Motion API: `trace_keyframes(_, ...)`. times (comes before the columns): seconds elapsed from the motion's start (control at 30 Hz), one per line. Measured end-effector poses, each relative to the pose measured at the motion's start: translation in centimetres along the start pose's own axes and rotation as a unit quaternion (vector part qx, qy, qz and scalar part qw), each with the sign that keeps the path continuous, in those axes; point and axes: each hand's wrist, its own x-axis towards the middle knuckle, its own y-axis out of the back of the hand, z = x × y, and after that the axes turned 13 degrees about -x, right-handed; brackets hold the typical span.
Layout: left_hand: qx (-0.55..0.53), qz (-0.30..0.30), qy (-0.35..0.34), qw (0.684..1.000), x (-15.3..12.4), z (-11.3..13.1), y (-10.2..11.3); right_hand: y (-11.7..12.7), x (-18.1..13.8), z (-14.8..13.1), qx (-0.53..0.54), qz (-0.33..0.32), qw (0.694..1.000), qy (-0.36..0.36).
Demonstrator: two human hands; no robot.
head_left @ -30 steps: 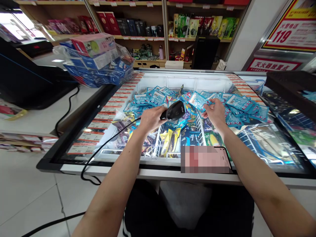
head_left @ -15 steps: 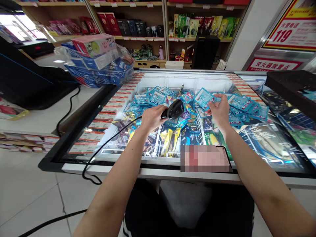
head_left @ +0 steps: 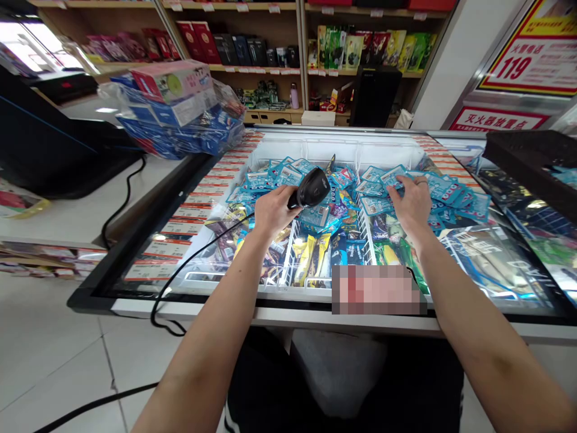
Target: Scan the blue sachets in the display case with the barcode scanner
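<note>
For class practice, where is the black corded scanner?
In the head view, the scanner is right of centre, in the left hand, above flat blue packets.

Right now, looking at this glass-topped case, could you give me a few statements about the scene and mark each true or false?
1. The left hand holds a black scanner. True.
2. That scanner is cordless. False: a black cable runs from it.
3. The right hand is at the blue packets. True.
4. Nothing is stacked left of the case. False: wrapped boxes are piled there.
5. A wall sign shows 119. True.
</note>
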Motion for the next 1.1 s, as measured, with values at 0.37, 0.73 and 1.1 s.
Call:
trace_keyframes(0.37,-0.023,0.038,0.025,0.999,-0.1,-0.1,0.1,1.7,-1.0,-2.7,-0.01,-0.037,0.979,0.202)
trace_keyframes(0.73,-0.016,0.05,0.041,0.998,0.1,-0.4,0.2,1.3,-1.6,-5.3,0.08,-0.189,0.872,0.445)
trace_keyframes(1.1,-0.01,0.038,0.04,0.998,0.0,0.1,0.5,1.3,-2.2,-4.8,0.007,-0.147,0.956,0.253)
